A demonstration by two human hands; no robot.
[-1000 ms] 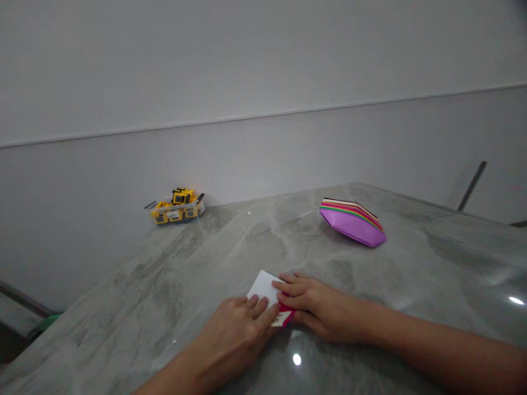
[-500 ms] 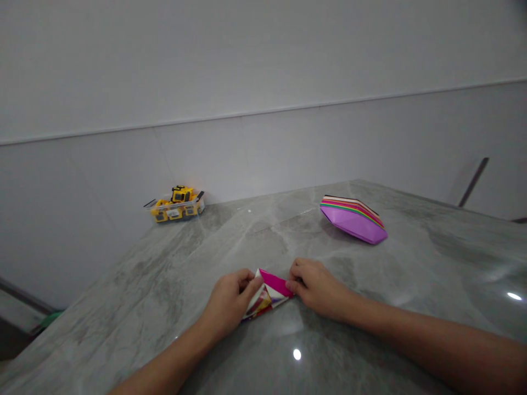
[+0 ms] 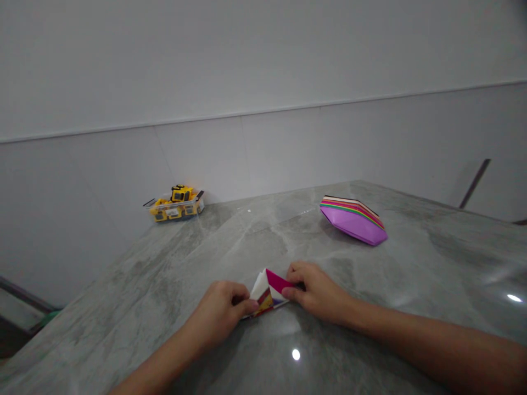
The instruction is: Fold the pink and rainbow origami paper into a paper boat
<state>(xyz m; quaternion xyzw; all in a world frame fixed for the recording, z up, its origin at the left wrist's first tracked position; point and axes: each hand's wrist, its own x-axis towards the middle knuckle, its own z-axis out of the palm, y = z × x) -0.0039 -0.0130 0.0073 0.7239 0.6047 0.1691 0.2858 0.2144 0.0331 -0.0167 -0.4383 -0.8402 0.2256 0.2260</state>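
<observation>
A small folded paper, magenta on one face and white on the other, stands partly opened on the grey marble table. My left hand pinches its left edge, fingers curled in. My right hand pinches its right edge, thumb and fingers pressed together. Both forearms reach in from the bottom of the view.
A curved stack of coloured paper sheets, purple underneath, lies at the far right of the table. A yellow toy vehicle in a clear tray sits against the pale wall at the back left. The table's left edge drops off toward the floor.
A second ago both hands pressed the paper flat with white showing. They have since pinched its two edges and pulled it up, so the magenta side shows and the fold opens.
</observation>
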